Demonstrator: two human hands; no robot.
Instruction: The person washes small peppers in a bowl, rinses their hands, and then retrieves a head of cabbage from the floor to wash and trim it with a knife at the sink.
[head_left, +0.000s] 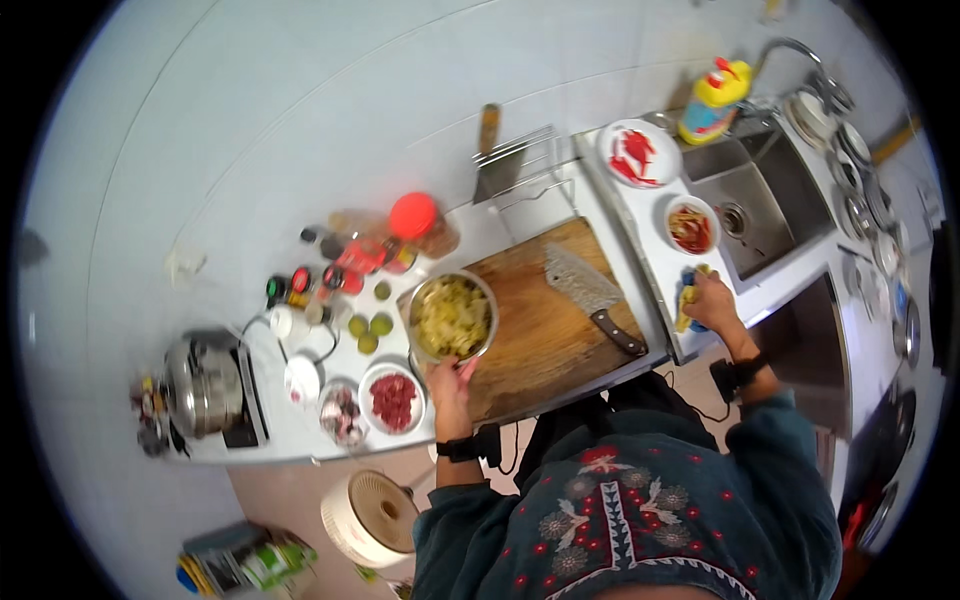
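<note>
My left hand (450, 381) grips the near rim of a round metal bowl (491, 301) filled with chopped yellow-green vegetables (450, 313). The bowl is over the left end of a wooden cutting board (517, 330); whether it touches the board I cannot tell. On the board's right side lies a broad cleaver (581, 279), its dark riveted handle towards me. Beside the sink, my right hand (714, 301) clasps a yellow and blue cloth (686, 309) against the white counter. Just beyond the cloth stands a white bowl (670, 216) of red and pale yellow shredded strips.
Left of the board are a white bowl (367, 390) of raw red meat, several green round fruits (367, 328), seasoning jars (300, 281) and a metal pot (202, 382). A wire rack (536, 139), a plate of red peppers (664, 136), a detergent bottle (705, 109) and a sink (795, 180) lie beyond.
</note>
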